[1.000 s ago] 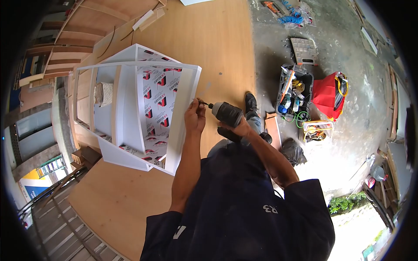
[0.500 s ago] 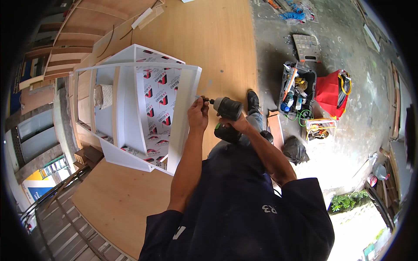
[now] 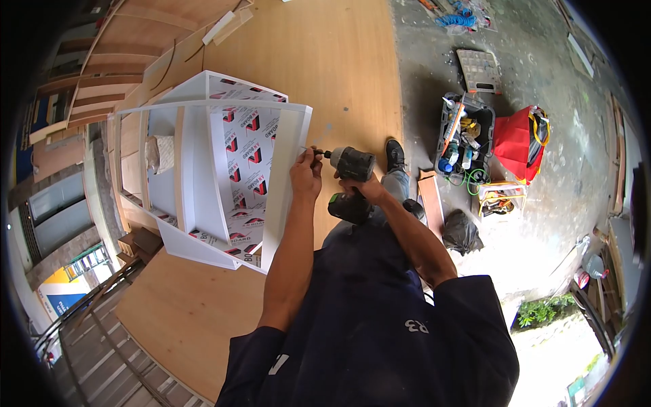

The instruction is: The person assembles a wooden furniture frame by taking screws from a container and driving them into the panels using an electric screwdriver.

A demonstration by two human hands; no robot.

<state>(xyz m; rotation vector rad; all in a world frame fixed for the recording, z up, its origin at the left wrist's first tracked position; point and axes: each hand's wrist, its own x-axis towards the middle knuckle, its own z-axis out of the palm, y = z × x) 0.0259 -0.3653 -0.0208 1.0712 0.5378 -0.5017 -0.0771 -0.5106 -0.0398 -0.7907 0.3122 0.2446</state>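
My right hand [image 3: 366, 189] grips the handle of a black cordless drill [image 3: 354, 165], which points left towards the white cabinet frame [image 3: 288, 156]. At the end of the drill's bit, my left hand [image 3: 306, 178] is closed in a pinch. A thin screw [image 3: 303, 148] seems to stick out past these fingertips, close to the cabinet's near edge strip; whether it touches the strip I cannot tell. The cabinet lies with its open side towards me, its inner panel [image 3: 254, 154] covered with red and black printed film.
The cabinet lies on a large plywood sheet [image 3: 332, 47]. To the right on the concrete floor are an open toolbox [image 3: 441, 129], a red bag [image 3: 512, 146], a tool case [image 3: 479, 71] and a black plastic bag [image 3: 462, 232]. Wooden shelving [image 3: 129, 54] stands at the upper left.
Both hands and the drill have moved slightly left and up, nearer the cabinet's edge strip. The grip on the drill and the left-hand pinch are the same.
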